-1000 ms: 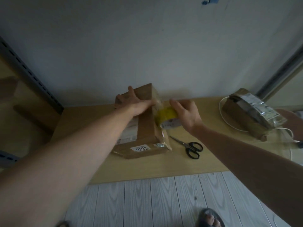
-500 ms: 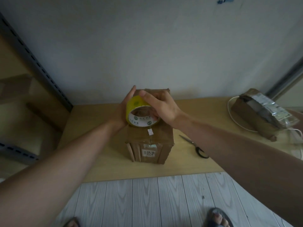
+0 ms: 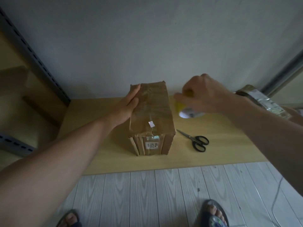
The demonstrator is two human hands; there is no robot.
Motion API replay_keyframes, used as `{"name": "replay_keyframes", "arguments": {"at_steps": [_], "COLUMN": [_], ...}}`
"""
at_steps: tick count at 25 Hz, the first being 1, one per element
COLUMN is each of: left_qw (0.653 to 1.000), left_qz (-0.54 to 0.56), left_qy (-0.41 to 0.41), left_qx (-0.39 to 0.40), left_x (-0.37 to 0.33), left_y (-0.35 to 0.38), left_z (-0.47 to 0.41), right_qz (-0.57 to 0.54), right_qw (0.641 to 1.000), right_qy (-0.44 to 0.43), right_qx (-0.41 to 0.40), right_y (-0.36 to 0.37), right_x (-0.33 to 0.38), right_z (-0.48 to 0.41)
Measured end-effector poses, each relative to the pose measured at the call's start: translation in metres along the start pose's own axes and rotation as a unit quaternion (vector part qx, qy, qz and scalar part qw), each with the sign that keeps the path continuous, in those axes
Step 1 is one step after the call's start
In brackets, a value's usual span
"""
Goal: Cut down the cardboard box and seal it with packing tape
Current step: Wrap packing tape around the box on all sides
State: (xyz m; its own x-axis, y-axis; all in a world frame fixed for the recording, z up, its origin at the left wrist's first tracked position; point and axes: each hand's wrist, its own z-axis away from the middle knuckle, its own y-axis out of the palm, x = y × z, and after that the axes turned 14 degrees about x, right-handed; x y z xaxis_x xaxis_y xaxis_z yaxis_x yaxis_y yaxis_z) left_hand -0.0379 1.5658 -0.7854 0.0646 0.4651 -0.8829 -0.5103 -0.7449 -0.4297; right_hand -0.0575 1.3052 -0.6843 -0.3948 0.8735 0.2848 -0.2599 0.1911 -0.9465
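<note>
Where we stand: sandalled feet (image 3: 213,213) on the plank floor (image 3: 147,194).
Scissors (image 3: 196,141): we find them flat on the worktop (image 3: 229,153), just right of the cardboard box (image 3: 152,115), not touching.
Cardboard box: upright, mid-worktop, top taped over.
Left grip (image 3: 127,107): unclenched, fingers straight along the box's upper left edge.
Right grip (image 3: 201,94): curled round the yellow tape roll (image 3: 182,108), right of the box; blurred.
Parcel (image 3: 262,102): far right.

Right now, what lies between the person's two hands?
The taped top of the cardboard box: the left hand rests on its left edge, the right hand grips the yellow tape roll just right of it. The head view shows this.
</note>
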Motion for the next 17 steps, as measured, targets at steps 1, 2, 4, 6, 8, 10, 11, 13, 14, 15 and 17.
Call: {"name": "replay_keyframes", "arguments": {"at_steps": [1, 2, 4, 6, 8, 10, 11, 13, 14, 15, 17], "left_qw": [1.0, 0.999, 0.999, 0.998, 0.998, 0.998, 0.998, 0.999, 0.999, 0.999, 0.996], "left_qz": [0.015, 0.028, 0.037, 0.025, 0.035, 0.029, 0.025, 0.026, 0.023, 0.014, -0.066], "left_qy": [0.003, 0.009, 0.023, 0.032, 0.028, 0.024, 0.025, 0.026, 0.029, 0.03, -0.003], "left_qx": [-0.005, -0.014, -0.033, -0.044, -0.044, -0.043, -0.042, -0.032, -0.028, -0.028, -0.058], "left_x": [0.001, 0.003, 0.008, 0.009, 0.013, 0.012, 0.012, 0.013, 0.012, 0.011, -0.001], "left_y": [0.001, 0.002, 0.005, 0.009, 0.008, 0.009, 0.01, 0.011, 0.011, 0.01, 0.007], "left_z": [-0.001, -0.001, -0.003, -0.004, -0.006, -0.006, -0.007, -0.008, -0.008, -0.009, -0.009], "right_qz": [0.023, 0.027, 0.017, 0.009, 0.014, 0.016, 0.011, 0.001, -0.007, -0.028, -0.09], "right_qw": [0.999, 0.999, 0.999, 0.999, 1.0, 1.0, 1.0, 1.0, 1.0, 0.999, 0.996], "right_qy": [0.021, 0.035, 0.041, 0.031, 0.017, 0.012, 0.01, 0.004, -0.001, -0.006, -0.01], "right_qx": [0.004, 0.01, 0.026, 0.031, 0.016, -0.011, -0.018, -0.016, -0.014, -0.014, -0.023], "right_y": [0.005, 0.014, 0.037, 0.055, 0.061, 0.059, 0.059, 0.066, 0.074, 0.085, 0.108], "right_x": [-0.013, -0.024, -0.038, -0.045, -0.049, -0.053, -0.054, -0.057, -0.057, -0.056, -0.054], "right_z": [0.004, 0.008, 0.013, 0.013, 0.012, 0.011, 0.011, 0.011, 0.012, 0.012, 0.013]}}
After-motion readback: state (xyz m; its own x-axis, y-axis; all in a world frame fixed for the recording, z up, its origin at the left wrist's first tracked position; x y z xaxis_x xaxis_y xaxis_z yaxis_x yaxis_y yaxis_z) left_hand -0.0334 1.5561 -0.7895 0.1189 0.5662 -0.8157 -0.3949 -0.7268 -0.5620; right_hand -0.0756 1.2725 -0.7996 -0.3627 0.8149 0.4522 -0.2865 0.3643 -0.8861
